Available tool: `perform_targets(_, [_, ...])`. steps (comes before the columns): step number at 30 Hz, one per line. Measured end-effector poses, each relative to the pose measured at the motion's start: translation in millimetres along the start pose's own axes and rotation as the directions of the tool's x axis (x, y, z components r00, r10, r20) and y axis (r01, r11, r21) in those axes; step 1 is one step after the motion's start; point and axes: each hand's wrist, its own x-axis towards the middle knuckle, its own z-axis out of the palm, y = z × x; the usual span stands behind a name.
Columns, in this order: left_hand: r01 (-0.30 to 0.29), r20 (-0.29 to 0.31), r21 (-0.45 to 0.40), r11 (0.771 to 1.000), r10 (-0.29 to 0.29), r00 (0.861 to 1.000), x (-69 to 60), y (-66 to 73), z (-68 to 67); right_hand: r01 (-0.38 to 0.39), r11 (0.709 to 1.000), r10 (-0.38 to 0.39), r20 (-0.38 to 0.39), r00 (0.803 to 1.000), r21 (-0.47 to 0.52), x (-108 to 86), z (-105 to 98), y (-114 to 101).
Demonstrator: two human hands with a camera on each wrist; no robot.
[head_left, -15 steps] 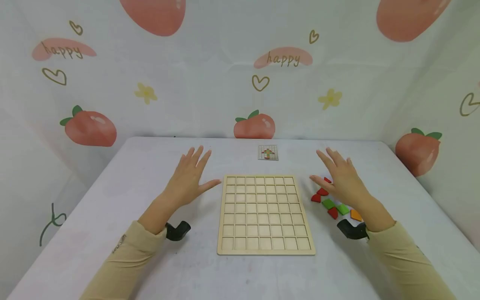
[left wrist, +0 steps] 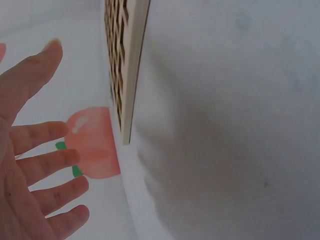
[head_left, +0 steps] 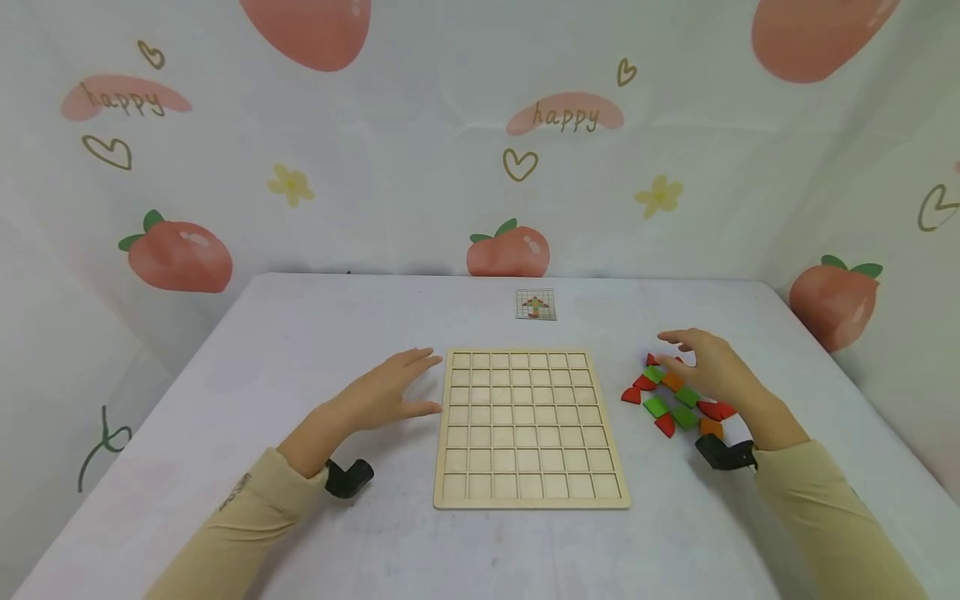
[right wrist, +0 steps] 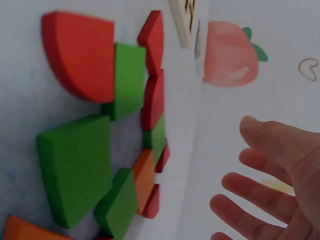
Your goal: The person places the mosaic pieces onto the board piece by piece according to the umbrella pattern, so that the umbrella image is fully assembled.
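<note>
A square wooden grid board [head_left: 529, 508] lies on the white table. My left hand [head_left: 382, 393] hovers just off the board's left edge, fingers extended and holding nothing. On the other side, my right hand [head_left: 712, 364] hangs above a scatter of flat pieces, its fingers spread with nothing in them. Those include a green square [right wrist: 75, 170], a red quarter-circle [right wrist: 82, 57] and an orange square [head_left: 711, 428]. In the left wrist view, a gap separates the thumb [left wrist: 32, 75] from the board. My right hand hides some pieces in the head view.
Behind the board lies a small card [head_left: 536, 305] printed with a coloured figure on a grid. A white cloth [head_left: 405, 192] with fruit prints hangs behind the table. Each wrist carries a black camera mount, such as the left one [head_left: 349, 479].
Both hands have come down from a raised pose. My left hand turned toward the board; my right shifted rightward, uncovering more of the coloured pieces.
</note>
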Motion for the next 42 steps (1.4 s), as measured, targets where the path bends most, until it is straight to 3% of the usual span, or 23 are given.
perform_targets(10, [-0.01,0.146,-0.035,0.999,0.015,0.989,4.5,3.8,11.2,0.001,1.0,-0.001,0.074,0.997,0.006,18.6,7,16])
perform_targets(15, [-0.036,0.181,-0.026,0.999,0.04,0.983,5.4,4.1,13.3,-0.003,1.0,0.001,0.11,0.994,0.014,24.7,9,19])
perform_targets(28, [-0.055,0.207,-0.016,0.998,0.057,0.977,4.6,8.0,18.2,0.007,1.0,-0.01,0.16,0.987,0.022,32.5,12,23])
perform_targets(37, [-0.063,0.199,-0.022,0.998,0.066,0.978,4.7,8.4,19.0,-0.047,0.999,0.043,0.188,0.981,0.014,35.1,14,27])
perform_targets(42, [-0.055,0.204,-0.025,0.998,0.059,0.977,4.3,8.3,18.4,-0.021,1.0,0.021,0.177,0.984,-0.001,37.5,15,28])
